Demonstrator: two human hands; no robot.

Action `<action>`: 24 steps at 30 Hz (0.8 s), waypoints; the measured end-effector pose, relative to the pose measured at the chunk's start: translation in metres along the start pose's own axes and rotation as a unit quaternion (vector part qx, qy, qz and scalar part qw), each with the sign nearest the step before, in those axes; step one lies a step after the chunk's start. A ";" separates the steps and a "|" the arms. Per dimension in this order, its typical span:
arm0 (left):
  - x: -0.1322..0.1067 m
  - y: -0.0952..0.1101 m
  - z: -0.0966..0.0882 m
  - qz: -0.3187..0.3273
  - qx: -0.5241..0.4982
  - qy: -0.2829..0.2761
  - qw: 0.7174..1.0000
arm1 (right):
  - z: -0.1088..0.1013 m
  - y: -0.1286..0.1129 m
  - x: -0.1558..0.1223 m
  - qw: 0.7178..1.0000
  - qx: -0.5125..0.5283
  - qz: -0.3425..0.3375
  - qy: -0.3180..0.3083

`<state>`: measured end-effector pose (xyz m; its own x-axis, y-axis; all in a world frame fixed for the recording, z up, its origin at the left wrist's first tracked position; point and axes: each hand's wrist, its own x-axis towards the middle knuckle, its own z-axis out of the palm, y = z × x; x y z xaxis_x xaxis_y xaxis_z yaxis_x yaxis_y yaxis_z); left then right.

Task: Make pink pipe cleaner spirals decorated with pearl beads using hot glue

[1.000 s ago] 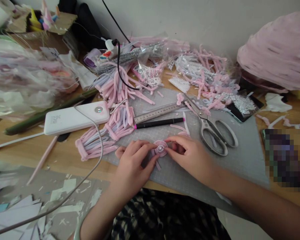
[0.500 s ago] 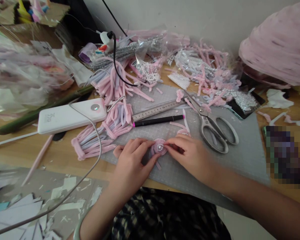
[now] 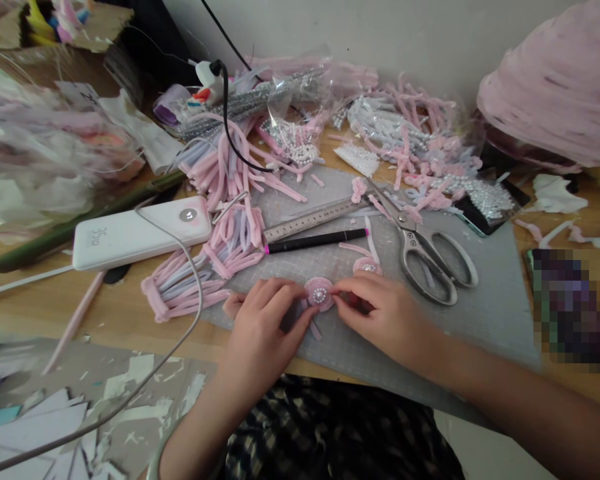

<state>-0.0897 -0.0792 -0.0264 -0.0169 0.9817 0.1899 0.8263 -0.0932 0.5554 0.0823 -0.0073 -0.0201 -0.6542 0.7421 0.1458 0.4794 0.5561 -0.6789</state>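
Observation:
A round pink fuzzy disc [image 3: 321, 294] with a pearl-bead centre sits between my two hands, low over the grey cutting mat. My left hand [image 3: 270, 317] pinches its left edge with thumb and fingers. On the other side, my right hand [image 3: 385, 310] has thumb and forefinger closed on the right edge. A pale strip [image 3: 315, 329] shows just below the disc. Beyond my right hand, a second pink disc with beads [image 3: 367, 267] lies on the mat, partly covered by that hand.
Scissors [image 3: 420, 247], a black marker [image 3: 317, 241] and a steel ruler [image 3: 310, 222] lie on the cutting mat [image 3: 500, 293]. A white power bank [image 3: 140, 233] with a cable is at left. Pink and lilac fuzzy stems [image 3: 225, 160] and bagged beads [image 3: 303, 152] crowd the back.
The disc stays between both hands. My right fingertips have shifted slightly along its right edge, and the view has moved a little.

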 end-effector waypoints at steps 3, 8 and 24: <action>-0.001 -0.002 0.000 0.013 -0.011 -0.003 1.000 | 0.000 0.001 -0.002 1.000 -0.015 -0.025 -0.007; -0.002 -0.004 0.001 0.025 0.002 0.001 1.000 | 0.001 0.002 -0.004 0.998 -0.039 -0.038 -0.030; 0.000 -0.003 0.003 0.033 0.023 -0.002 0.999 | 0.003 0.005 -0.003 0.997 -0.053 -0.030 -0.046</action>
<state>-0.0907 -0.0789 -0.0303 0.0400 0.9744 0.2210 0.8502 -0.1494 0.5048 0.0847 -0.0076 -0.0255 -0.7317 0.6720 0.1144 0.4943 0.6386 -0.5899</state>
